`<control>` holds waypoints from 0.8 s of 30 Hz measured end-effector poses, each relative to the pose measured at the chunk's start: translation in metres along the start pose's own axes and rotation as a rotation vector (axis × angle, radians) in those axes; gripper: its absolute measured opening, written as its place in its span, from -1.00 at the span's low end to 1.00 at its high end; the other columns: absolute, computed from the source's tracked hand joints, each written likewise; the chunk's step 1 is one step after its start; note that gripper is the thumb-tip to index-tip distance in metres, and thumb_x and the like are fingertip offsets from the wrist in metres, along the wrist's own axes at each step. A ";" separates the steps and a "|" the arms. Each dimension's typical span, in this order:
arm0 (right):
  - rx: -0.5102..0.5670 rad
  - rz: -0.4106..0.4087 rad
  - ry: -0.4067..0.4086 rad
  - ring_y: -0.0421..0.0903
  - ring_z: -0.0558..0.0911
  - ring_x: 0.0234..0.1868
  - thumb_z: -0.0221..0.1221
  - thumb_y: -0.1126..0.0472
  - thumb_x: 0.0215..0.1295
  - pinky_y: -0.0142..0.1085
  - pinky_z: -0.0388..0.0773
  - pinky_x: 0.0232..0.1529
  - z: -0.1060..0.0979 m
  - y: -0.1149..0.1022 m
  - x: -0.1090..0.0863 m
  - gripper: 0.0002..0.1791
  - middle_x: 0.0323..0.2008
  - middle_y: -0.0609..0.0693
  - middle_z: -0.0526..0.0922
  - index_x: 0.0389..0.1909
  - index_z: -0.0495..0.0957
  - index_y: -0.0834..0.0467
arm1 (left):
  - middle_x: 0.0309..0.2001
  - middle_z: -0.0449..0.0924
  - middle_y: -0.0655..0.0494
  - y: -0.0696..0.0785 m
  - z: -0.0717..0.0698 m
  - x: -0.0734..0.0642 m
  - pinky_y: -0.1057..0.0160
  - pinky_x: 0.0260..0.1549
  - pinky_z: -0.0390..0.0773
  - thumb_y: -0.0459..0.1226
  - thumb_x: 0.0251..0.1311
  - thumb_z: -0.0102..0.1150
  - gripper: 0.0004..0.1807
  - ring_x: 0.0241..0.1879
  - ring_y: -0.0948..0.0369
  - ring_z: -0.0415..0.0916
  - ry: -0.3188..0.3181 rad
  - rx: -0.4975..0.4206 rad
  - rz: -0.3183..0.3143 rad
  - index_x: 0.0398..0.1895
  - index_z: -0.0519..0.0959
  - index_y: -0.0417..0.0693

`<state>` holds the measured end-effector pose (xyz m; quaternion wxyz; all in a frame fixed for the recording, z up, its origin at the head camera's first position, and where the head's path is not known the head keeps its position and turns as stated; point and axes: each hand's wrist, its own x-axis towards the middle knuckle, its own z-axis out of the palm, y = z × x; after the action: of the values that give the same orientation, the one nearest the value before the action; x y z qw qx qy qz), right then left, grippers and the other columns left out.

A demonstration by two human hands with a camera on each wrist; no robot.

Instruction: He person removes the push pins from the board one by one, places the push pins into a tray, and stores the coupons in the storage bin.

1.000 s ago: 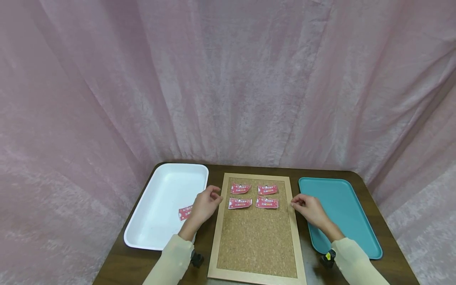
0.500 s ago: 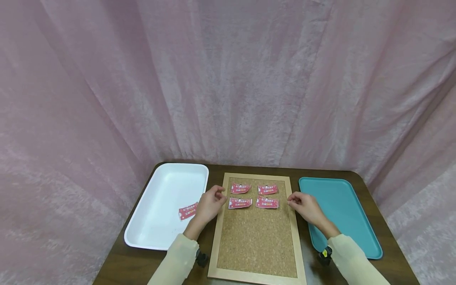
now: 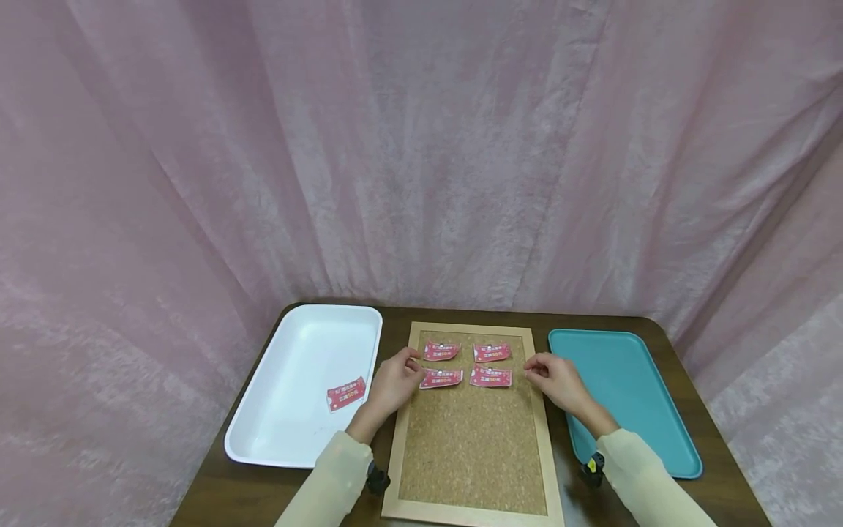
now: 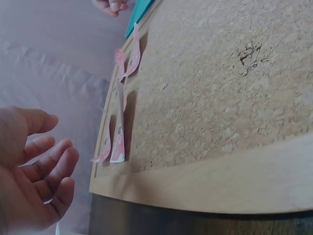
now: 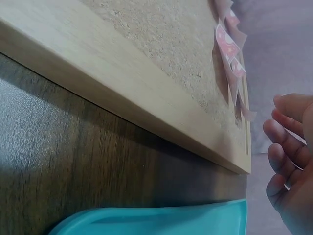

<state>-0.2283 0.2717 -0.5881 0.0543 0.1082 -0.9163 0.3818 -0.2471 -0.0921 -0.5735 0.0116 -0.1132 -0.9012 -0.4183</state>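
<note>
Several red paper coupons are fixed to the upper part of the wood-framed corkboard [image 3: 474, 454] in two rows, their ends curling up. My left hand [image 3: 395, 380] hovers over the board's left frame, close to the lower left coupon [image 3: 441, 378]. In the left wrist view its fingers are loosely bent, with nothing between them. Over the opposite frame is my right hand [image 3: 558, 380], just right of the lower right coupon [image 3: 490, 377]. The right wrist view shows those fingers [image 5: 276, 132] relaxed and holding nothing. Small pins seem to sit at the coupons' top edges.
To the left, one more red coupon [image 3: 345, 394] lies in a white tray [image 3: 290, 439]. A teal tray [image 3: 626, 380] stands right of the board. All rest on a dark wooden table [image 3: 217, 490], with a pink curtain [image 3: 421, 146] behind it.
My left hand has moved right, from beside the white tray onto the board's edge, uncovering the loose coupon. My right hand has shifted left toward the coupons. The pinned coupons look unchanged.
</note>
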 end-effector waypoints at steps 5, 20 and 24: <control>-0.018 -0.003 0.007 -0.24 0.48 -0.42 0.36 0.30 0.39 -0.34 0.47 -0.38 0.003 -0.001 0.001 -0.92 -0.37 -0.09 0.65 -0.19 0.74 0.23 | -0.24 0.73 0.11 0.004 0.004 0.000 0.29 -0.50 0.47 -0.27 0.32 0.34 -0.65 -0.48 0.35 0.52 -0.022 0.011 0.009 0.13 0.65 -0.17; -0.051 -0.020 0.026 -0.22 0.46 -0.40 0.41 0.15 0.37 -0.31 0.42 -0.36 0.018 -0.005 0.007 -0.88 -0.41 -0.15 0.61 -0.26 0.75 0.13 | -0.26 0.75 0.10 0.012 0.021 0.000 0.29 -0.42 0.49 -0.28 0.30 0.36 -0.70 -0.46 0.35 0.52 -0.041 0.003 0.048 0.05 0.67 -0.18; -0.046 -0.011 0.019 -0.20 0.45 -0.40 0.42 0.18 0.36 -0.31 0.41 -0.34 0.023 -0.009 0.010 -0.92 -0.43 -0.16 0.61 -0.24 0.77 0.11 | -0.28 0.74 0.10 0.011 0.023 0.000 0.29 -0.44 0.49 -0.28 0.30 0.36 -0.71 -0.48 0.34 0.50 -0.051 0.017 0.053 0.04 0.67 -0.20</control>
<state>-0.2358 0.2475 -0.5966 0.0676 0.1085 -0.9236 0.3614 -0.2433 -0.0680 -0.5804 0.0008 -0.1475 -0.9014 -0.4071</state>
